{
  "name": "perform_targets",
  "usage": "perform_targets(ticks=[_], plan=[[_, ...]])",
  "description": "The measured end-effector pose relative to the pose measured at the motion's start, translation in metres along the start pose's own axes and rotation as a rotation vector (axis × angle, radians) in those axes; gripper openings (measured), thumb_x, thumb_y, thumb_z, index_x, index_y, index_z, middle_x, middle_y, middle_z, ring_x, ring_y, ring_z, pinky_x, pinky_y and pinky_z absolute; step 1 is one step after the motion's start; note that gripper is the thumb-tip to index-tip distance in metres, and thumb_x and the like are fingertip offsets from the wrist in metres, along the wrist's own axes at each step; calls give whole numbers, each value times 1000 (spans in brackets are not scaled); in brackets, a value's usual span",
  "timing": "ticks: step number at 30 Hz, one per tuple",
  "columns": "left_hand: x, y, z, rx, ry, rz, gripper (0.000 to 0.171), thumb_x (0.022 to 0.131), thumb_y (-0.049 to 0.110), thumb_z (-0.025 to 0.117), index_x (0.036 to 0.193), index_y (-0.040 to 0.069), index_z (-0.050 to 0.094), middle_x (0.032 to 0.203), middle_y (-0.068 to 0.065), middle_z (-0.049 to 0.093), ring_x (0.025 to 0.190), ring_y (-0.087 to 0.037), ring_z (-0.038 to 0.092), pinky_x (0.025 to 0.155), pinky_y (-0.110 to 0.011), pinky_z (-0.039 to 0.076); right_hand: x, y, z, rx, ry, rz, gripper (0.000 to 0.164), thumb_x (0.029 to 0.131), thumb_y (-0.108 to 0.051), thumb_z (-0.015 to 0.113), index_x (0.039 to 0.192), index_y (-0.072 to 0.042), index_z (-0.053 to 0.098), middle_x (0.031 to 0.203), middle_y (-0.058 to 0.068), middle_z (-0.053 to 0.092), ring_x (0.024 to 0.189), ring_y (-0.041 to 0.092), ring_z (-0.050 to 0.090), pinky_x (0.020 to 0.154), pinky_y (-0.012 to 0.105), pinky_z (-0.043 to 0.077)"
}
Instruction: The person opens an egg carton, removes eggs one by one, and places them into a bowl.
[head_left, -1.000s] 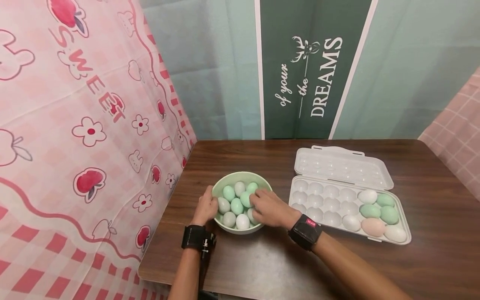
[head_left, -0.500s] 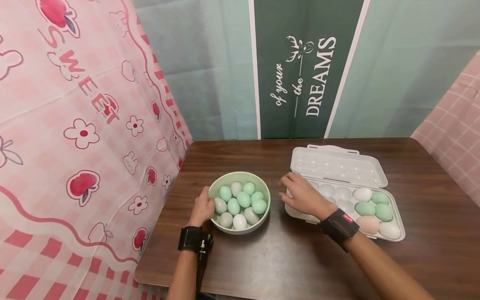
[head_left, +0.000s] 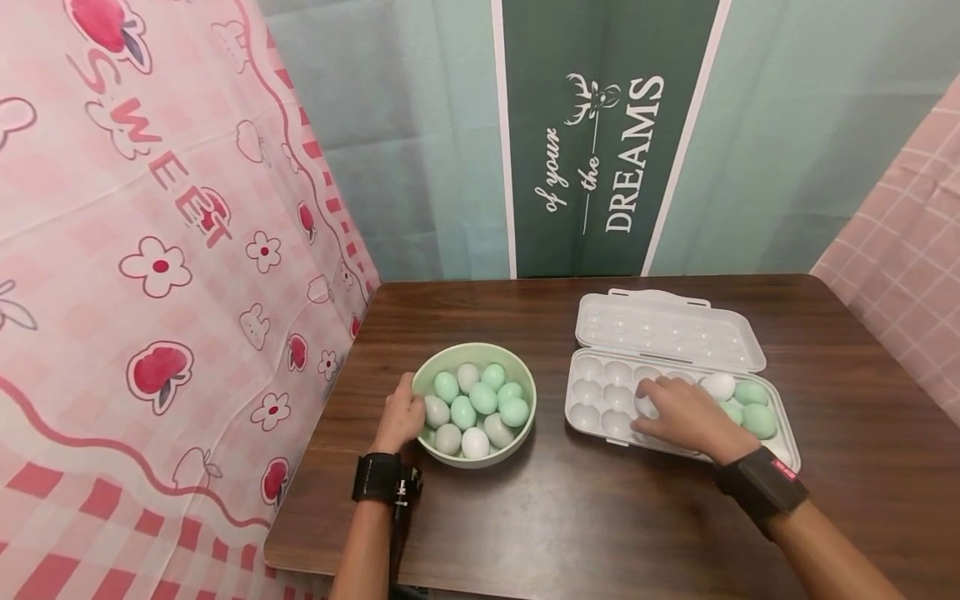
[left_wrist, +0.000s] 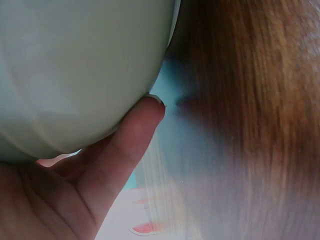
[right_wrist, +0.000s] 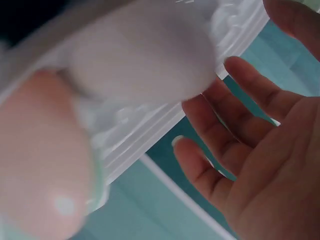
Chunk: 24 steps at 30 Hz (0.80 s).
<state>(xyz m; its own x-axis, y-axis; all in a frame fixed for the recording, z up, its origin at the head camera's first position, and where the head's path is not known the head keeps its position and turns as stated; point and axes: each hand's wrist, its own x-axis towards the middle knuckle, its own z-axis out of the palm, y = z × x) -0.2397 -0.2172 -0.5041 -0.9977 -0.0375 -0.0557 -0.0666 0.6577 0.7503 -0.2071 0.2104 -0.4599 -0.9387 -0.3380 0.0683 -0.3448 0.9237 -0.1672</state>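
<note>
My left hand (head_left: 401,417) holds the left side of a pale green bowl (head_left: 480,462), its thumb (left_wrist: 127,140) against the outer wall in the left wrist view. Inside the bowl lie several mint, grey and white eggs (head_left: 476,443). Over the open white egg carton (head_left: 585,427) hovers my right hand (head_left: 686,417), holding nothing. In the right wrist view its loosely bent fingers lie close beside a white egg (right_wrist: 145,55); whether they touch is unclear. A pinkish egg (right_wrist: 45,155) lies past it. The right hand covers part of the carton's front row in the head view.
The carton's lid (head_left: 660,333) is folded back behind it. Mint eggs (head_left: 759,421) and another white egg (head_left: 718,386) sit at its right end. Brown wooden table (head_left: 487,533) extends between bowl and carton. Printed curtains (head_left: 405,142) hang behind and at the sides.
My right hand has moved right, from the eggs in the bowl to over the carton. My left hand has stayed on the bowl. The head view has shifted slightly.
</note>
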Motion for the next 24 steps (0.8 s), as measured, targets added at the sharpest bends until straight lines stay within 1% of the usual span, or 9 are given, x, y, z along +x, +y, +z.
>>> perform_targets(ticks=[5, 8, 11, 14, 16, 20, 24], plan=[[0, -1, 0, 14, 2, 9, 42, 94, 12, 35, 135, 7, 44, 136, -23, 54, 119, -35, 56, 92, -51, 50, -20, 16, 4, 1, -34, 59, 45, 70, -46, 77, 98, -13, 65, 87, 2, 67, 79, 21, 61, 66, 50, 41], [-1, 0, 0, 5, 11, 5, 42, 94, 12, 36, 135, 7, 44, 136, -23, 54, 119, -35, 56, 92, -51, 50, -27, 24, 5, -5, -17, 82, 47, 67, -47, 79, 97, -13, 65, 87, 2, 69, 80, 23, 63, 68, 54, 39], [0, 1, 0, -2, 14, 4, 43, 94, 11, 36, 135, 7, 43, 136, -23, 53, 119, -35, 56, 91, -52, 50, -30, 29, 5, -10, -8, 93, 49, 67, -48, 79, 98, -13, 66, 88, 3, 70, 79, 24, 64, 66, 51, 38], [0, 0, -1, 2, 7, -5, 42, 94, 12, 36, 135, 7, 43, 136, -22, 53, 119, -34, 56, 91, -51, 50, -32, 32, 5, 1, -23, 99, 49, 69, -48, 78, 100, -12, 66, 87, 3, 71, 78, 23, 64, 63, 47, 36], [0, 0, -1, 2, 2, -12, 42, 94, 13, 36, 135, 8, 43, 136, -22, 53, 119, -34, 56, 92, -51, 50, -32, 32, 5, 9, -28, 98, 47, 69, -47, 78, 98, -12, 66, 87, 2, 71, 78, 22, 63, 63, 46, 35], [0, 0, -1, 2, -11, -22, 42, 94, 12, 36, 135, 9, 43, 137, -22, 53, 119, -34, 56, 93, -51, 49, -33, 33, 5, 13, -8, 88, 36, 72, -40, 76, 93, -14, 66, 83, -1, 70, 75, 18, 62, 64, 44, 34], [0, 1, 0, -4, -11, -32, 42, 94, 12, 36, 135, 9, 43, 137, -21, 52, 121, -33, 55, 94, -51, 49, -32, 35, 4, -19, 33, 51, 29, 72, -33, 74, 92, -13, 68, 79, -1, 70, 68, 16, 59, 62, 42, 38]])
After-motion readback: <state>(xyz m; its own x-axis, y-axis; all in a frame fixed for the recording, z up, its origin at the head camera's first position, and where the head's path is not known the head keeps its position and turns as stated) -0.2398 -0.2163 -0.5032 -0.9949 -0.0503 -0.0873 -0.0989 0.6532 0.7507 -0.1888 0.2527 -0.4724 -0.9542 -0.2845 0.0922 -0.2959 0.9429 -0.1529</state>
